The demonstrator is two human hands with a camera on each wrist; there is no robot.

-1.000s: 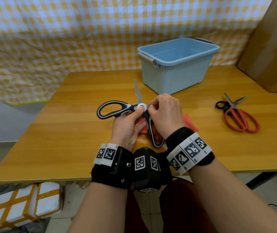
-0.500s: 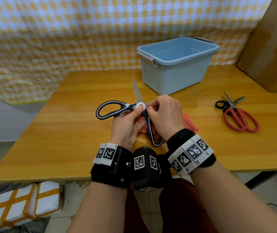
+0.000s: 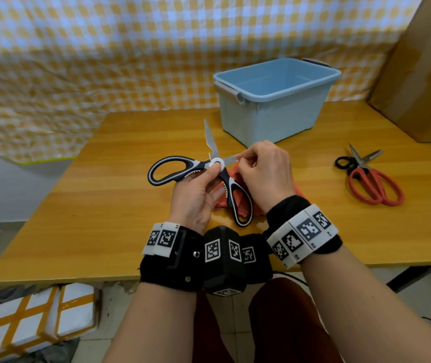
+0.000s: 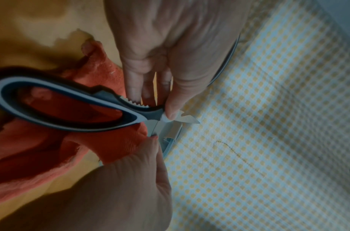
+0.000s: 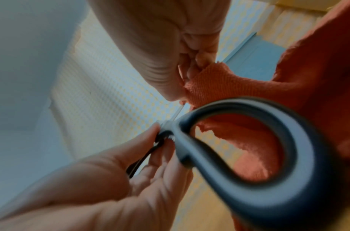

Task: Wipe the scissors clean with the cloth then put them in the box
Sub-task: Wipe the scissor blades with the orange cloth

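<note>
While the left hand (image 3: pixel 196 195) pinches the black scissors (image 3: pixel 183 171) at the middle so they stay open above the table (image 3: pixel 91 205), the right hand (image 3: pixel 264 174) pinches the orange cloth (image 5: pixel 219 82) on one blade to rub it. Only the head view shows the blue box (image 3: pixel 274 111) waiting behind and red scissors (image 3: pixel 371 179) off to the right; the wrist views show the cloth's folds up close.

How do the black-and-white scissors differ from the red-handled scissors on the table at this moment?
The black-and-white scissors are held above the table, the left hand pinching them near the pivot; the red-handled scissors lie untouched on the table. The black-and-white pair gapes wide, while the red pair is only slightly open. The right hand pinches the orange cloth at a blade of the first pair; nothing touches the second. Both have metal blades, and both are outside the blue box.
</note>
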